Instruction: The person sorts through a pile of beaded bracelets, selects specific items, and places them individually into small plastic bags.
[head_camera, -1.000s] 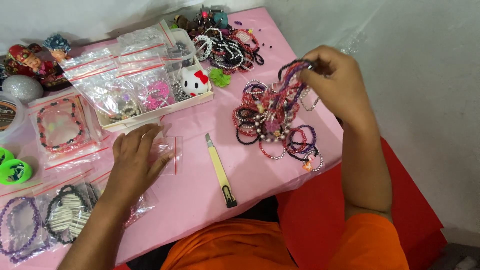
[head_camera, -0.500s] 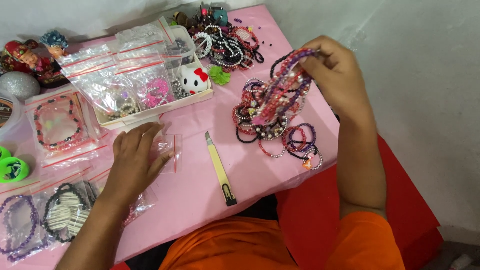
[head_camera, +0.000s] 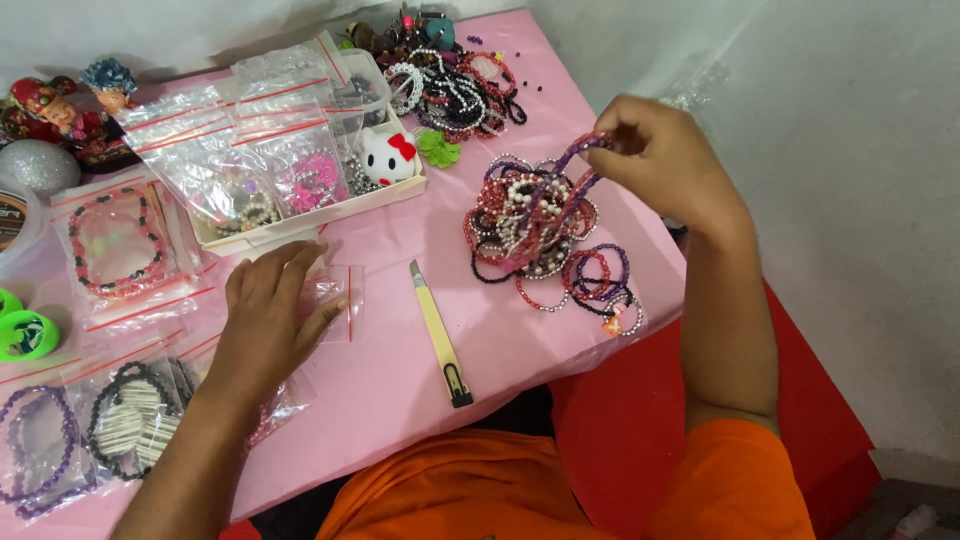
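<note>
My right hand (head_camera: 665, 160) pinches a purple beaded bracelet (head_camera: 575, 165) and lifts it off a heap of red, white and purple bead bracelets (head_camera: 535, 225) on the pink table (head_camera: 400, 370). My left hand (head_camera: 270, 315) lies flat on a small clear zip bag (head_camera: 335, 295) with a red seal strip. A yellow utility knife (head_camera: 440, 335) lies between the two hands, touching neither.
A white box (head_camera: 330, 205) of bagged bracelets and a small cat figure (head_camera: 385, 158) stands at the back. More bracelets (head_camera: 450, 90) pile up behind it. Bagged bracelets (head_camera: 110, 245) and green rings (head_camera: 25, 335) lie on the left. A wall runs along the right.
My right hand has come down from holding a whole bunch of bracelets up; most of the bunch lies on the heap and only one purple strand stays pinched. My left hand has stayed put.
</note>
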